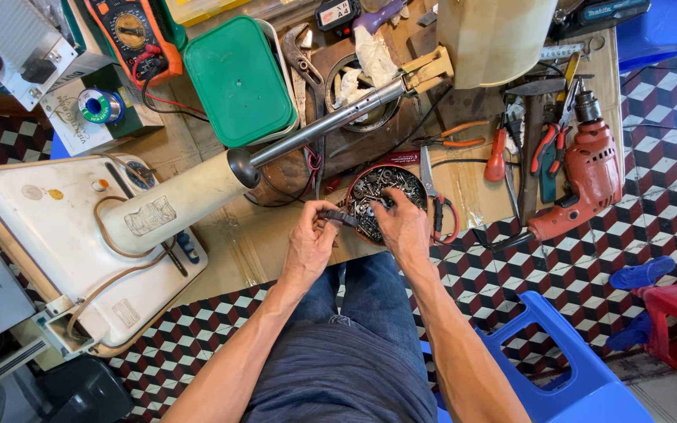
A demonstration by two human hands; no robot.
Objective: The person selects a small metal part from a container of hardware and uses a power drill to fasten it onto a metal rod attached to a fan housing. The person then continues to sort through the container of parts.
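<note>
Here the left hand (309,241) pinches a small dark strap-like part (341,217) between thumb and fingers, holding it at the near rim of a round tin of screws and small metal parts (381,192). The right hand (403,227), just beside it, has its fingers curled down into the tin's contents; whether they have closed on a piece cannot be told. So one part is in hand, and a fastener seems not yet picked. Beyond the tin lie scissors (432,188), pliers (546,145) and a red drill (585,176); left of the grip rests a cream fan base with its pole (174,205).
</note>
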